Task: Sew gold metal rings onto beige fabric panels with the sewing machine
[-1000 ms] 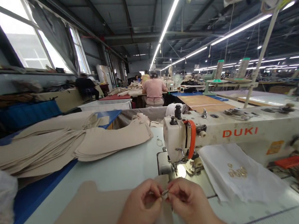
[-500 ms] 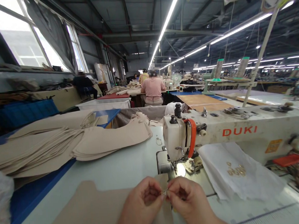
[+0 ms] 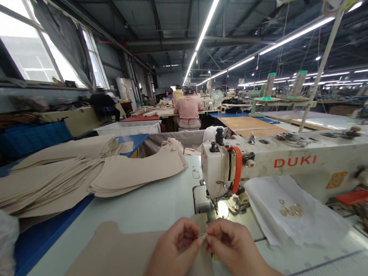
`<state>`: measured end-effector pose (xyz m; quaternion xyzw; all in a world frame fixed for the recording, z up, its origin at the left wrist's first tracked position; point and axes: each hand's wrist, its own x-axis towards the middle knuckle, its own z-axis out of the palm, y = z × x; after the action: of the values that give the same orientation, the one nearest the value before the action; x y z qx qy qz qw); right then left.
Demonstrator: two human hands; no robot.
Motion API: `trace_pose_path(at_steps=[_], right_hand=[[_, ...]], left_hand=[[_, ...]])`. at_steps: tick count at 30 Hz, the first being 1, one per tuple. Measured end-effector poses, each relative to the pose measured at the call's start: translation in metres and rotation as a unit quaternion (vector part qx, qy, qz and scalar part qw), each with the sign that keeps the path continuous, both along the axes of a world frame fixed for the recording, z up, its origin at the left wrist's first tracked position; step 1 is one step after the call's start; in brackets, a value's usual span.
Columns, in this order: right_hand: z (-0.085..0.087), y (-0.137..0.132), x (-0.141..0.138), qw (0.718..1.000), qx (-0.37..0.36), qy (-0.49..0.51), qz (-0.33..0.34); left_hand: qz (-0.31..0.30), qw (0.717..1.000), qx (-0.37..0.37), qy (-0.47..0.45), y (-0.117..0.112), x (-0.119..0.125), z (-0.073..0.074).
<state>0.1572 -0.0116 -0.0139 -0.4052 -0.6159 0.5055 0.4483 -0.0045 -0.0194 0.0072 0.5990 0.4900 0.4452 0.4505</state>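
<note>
My left hand (image 3: 176, 250) and my right hand (image 3: 232, 246) meet fingertip to fingertip over the table's front edge. Both pinch one small metal ring (image 3: 202, 236) between thumb and forefinger. Beneath them lies a beige cut fabric piece (image 3: 110, 261), flat on the table. Just behind my hands stands the white DUKI sewing machine (image 3: 286, 160), its needle and presser foot (image 3: 221, 202) a short way past my fingers. To the right, a white cloth (image 3: 303, 226) carries several more small metal rings (image 3: 290, 210).
A fanned stack of beige cut pieces (image 3: 126, 173) lies at the left on the pale table (image 3: 154, 207). A blue edge (image 3: 40, 244) borders it. A white bundle (image 3: 2, 247) sits far left. A person in a pink top (image 3: 188, 110) sits ahead, back turned.
My hands stay together on the ring, the fingers shifting slightly. The view has barely moved.
</note>
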Motion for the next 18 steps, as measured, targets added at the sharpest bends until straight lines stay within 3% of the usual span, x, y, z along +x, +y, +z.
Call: trace_pose_path(at_steps=[3, 10, 18], right_hand=[[-0.001, 0.0, -0.001, 1.0, 0.013, -0.01, -0.006], [0.003, -0.002, 0.005, 0.999, 0.025, -0.032, 0.026], [0.006, 0.001, 0.01, 0.999, -0.021, -0.027, 0.035]], left_hand=[[-0.041, 0.998, -0.035, 0.011, 0.001, -0.002, -0.001], [-0.048, 0.995, -0.015, 0.081, -0.002, -0.004, 0.003], [-0.107, 0.991, -0.068, 0.036, 0.004, -0.011, -0.003]])
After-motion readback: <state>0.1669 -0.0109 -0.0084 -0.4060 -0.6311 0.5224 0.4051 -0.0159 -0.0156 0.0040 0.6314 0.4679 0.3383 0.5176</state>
